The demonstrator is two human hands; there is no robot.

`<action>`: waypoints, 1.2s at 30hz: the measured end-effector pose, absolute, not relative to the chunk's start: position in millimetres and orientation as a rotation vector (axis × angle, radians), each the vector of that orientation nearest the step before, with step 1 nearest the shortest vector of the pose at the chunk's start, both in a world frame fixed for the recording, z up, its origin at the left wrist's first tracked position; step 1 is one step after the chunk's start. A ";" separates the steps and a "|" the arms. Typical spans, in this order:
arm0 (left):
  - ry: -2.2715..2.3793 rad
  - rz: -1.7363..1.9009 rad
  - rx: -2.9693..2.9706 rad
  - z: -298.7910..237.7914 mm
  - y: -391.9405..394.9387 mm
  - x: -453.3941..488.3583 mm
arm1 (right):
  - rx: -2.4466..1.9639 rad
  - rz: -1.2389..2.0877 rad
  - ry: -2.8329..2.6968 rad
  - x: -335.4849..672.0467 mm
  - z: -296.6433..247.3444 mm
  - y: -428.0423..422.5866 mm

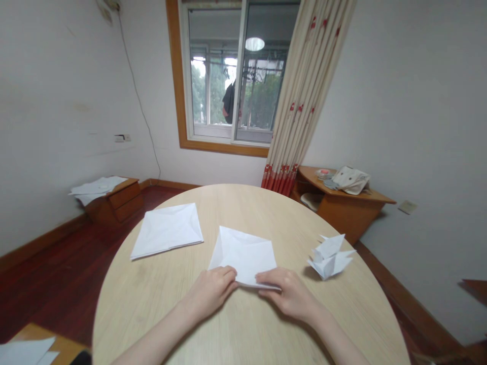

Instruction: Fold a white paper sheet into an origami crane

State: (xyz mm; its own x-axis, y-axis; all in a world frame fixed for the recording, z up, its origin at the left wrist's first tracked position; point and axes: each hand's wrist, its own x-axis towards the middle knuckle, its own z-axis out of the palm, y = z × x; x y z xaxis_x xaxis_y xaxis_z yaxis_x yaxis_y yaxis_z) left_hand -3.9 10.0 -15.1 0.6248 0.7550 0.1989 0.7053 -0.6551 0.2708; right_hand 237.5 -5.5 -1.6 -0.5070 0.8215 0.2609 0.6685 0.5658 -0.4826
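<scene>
A white sheet of paper [247, 253] with fold creases lies in front of me on the round table. Its near edge is folded over. My left hand [220, 285] pinches that edge at the left, fingers bent together on the paper. At the near right corner, my right hand [283, 290] grips the same sheet, thumb below and fingers on top. To the left rests a stack of white paper [169, 228], its top sheet creased. On the right stand folded white paper shapes [330, 257] with pointed tips, grouped closely together.
The round wooden table [152, 314] has a curved edge on all visible sides. Behind it at right stands a corner cabinet [350, 213] with a cloth bag [350, 180] on top. A low drawer unit [124, 200] holding papers is at the left wall. A curtain [297, 101] hangs by the window.
</scene>
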 end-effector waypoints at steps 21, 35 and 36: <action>1.087 0.586 2.462 -4.6 4.1 -4.1 | -1.396 0.619 -1.671 233.0 -28.0 13.3; 1.027 0.583 2.316 -14.3 8.2 -5.2 | -1.385 0.139 -1.867 220.8 -53.3 12.2; 1.016 0.587 2.333 -14.7 8.3 -5.2 | -1.392 0.101 -1.892 220.2 -53.9 12.0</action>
State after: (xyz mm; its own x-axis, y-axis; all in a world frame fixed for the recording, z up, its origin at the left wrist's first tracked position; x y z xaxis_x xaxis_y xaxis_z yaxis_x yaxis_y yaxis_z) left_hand -5.2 8.3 -14.7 0.6238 0.7612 0.1773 0.5341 -0.5808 0.6144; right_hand 220.2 12.0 -53.9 -0.1060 0.8420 0.5289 0.7811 0.3997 -0.4797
